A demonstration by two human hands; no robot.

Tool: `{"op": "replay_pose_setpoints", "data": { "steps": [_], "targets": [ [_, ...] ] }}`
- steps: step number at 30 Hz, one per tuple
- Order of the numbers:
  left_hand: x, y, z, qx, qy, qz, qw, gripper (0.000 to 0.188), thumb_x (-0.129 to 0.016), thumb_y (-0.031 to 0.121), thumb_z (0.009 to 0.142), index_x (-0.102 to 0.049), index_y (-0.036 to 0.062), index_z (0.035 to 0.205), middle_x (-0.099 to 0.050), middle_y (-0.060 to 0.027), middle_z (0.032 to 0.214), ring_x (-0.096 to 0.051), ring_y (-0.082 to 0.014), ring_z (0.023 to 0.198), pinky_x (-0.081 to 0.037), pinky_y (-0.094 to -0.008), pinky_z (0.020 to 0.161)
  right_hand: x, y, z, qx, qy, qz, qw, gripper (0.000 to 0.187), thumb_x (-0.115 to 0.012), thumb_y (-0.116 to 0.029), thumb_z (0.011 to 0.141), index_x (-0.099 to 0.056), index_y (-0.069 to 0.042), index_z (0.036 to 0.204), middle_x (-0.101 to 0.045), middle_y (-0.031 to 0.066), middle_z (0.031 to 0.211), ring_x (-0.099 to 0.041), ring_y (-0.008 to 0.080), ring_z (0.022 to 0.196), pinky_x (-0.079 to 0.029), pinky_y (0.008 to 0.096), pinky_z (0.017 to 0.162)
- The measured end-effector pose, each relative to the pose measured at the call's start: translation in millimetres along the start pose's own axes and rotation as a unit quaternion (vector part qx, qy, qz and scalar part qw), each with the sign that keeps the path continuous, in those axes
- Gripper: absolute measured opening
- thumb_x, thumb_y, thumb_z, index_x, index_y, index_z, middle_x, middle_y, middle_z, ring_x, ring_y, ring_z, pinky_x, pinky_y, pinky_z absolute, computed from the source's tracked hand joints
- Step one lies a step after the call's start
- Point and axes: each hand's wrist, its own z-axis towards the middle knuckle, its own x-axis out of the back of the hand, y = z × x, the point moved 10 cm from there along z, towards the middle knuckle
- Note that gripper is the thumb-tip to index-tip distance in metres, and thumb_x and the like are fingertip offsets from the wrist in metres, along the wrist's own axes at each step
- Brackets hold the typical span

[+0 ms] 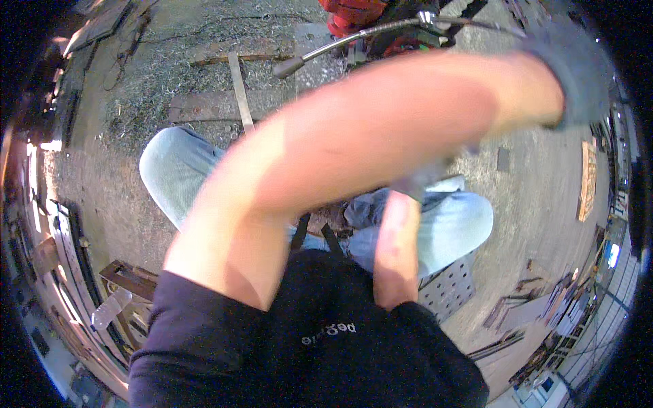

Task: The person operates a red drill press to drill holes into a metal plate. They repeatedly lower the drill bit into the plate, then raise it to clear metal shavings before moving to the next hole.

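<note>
My left arm sweeps across the picture from the lower left to the upper right, blurred. My left hand [577, 73] wears a grey glove and sits near the right end of a thin metal rod [486, 26]; I cannot tell if it grips anything. My right forearm rises from the lower middle. My right hand [423, 181], also in a grey glove, is mostly hidden under the left arm, above my knees in light blue jeans [173, 170]. A curved metal lever with a black knob [288, 66] juts from a red machine [352, 13] at the top.
Flat steel bars [238, 88] and a rusty plate [204, 105] lie on the gritty concrete floor ahead. A perforated metal seat [450, 287] shows under my right thigh. A plastic bottle [110, 309] and metal frames lie at the lower left, and metal scraps at the lower right.
</note>
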Motion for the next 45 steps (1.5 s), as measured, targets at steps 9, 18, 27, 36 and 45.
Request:
{"op": "replay_pose_setpoints", "data": {
  "steps": [9, 18, 27, 36, 45],
  "targets": [
    [-158, 5, -125, 0.262, -0.288, -0.043, 0.920, 0.028, -0.062, 0.012, 0.082, -0.070, 0.0012, 0.106, -0.071, -0.0196, 0.104, -0.070, -0.0349, 0.092, -0.057, -0.0449, 0.075, 266, -150, 120, 0.155, 0.283, -0.072, 0.944, 0.023, -0.056, -0.026, 0.095, -0.059, -0.008, 0.109, -0.056, 0.0058, 0.104, -0.052, 0.0176, 0.093, -0.047, 0.0335, 0.087],
    [-242, -88, -409, 0.343, -0.505, 0.132, 0.781, 0.025, -0.057, 0.018, 0.088, -0.073, 0.0069, 0.104, -0.071, -0.0146, 0.108, -0.068, -0.0336, 0.098, -0.052, -0.0435, 0.081, 220, -18, 133, 0.038, 0.095, -0.058, 0.993, 0.035, -0.073, -0.023, 0.086, -0.057, -0.001, 0.110, -0.062, 0.0104, 0.109, -0.061, 0.0213, 0.096, -0.051, 0.0345, 0.083],
    [-7, -192, -497, 0.468, -0.435, 0.205, 0.741, 0.022, -0.054, 0.019, 0.088, -0.067, 0.0022, 0.094, -0.068, -0.0189, 0.089, -0.064, -0.0359, 0.078, -0.051, -0.0470, 0.073, 193, 151, 63, -0.186, 0.049, -0.383, 0.903, 0.056, -0.071, -0.029, 0.087, -0.049, 0.001, 0.129, -0.056, 0.0159, 0.124, -0.054, 0.0257, 0.115, -0.045, 0.0376, 0.096],
    [66, -167, -429, 0.279, -0.475, 0.260, 0.793, 0.016, -0.058, 0.015, 0.080, -0.071, 0.0061, 0.076, -0.068, -0.0189, 0.078, -0.065, -0.0373, 0.076, -0.049, -0.0486, 0.074, 249, 148, 75, -0.244, 0.146, -0.369, 0.885, 0.067, -0.069, -0.036, 0.089, -0.043, 0.002, 0.138, -0.052, 0.0183, 0.134, -0.049, 0.0279, 0.125, -0.041, 0.0383, 0.102],
    [84, -141, -392, 0.221, -0.485, 0.209, 0.820, 0.020, -0.064, 0.026, 0.074, -0.069, 0.0077, 0.071, -0.068, -0.0164, 0.073, -0.065, -0.0336, 0.071, -0.050, -0.0480, 0.068, 72, -125, 167, 0.129, -0.177, -0.412, 0.884, 0.070, -0.061, -0.048, 0.089, -0.045, -0.002, 0.140, -0.054, 0.0207, 0.136, -0.052, 0.0326, 0.125, -0.042, 0.0412, 0.102]
  ]
}}
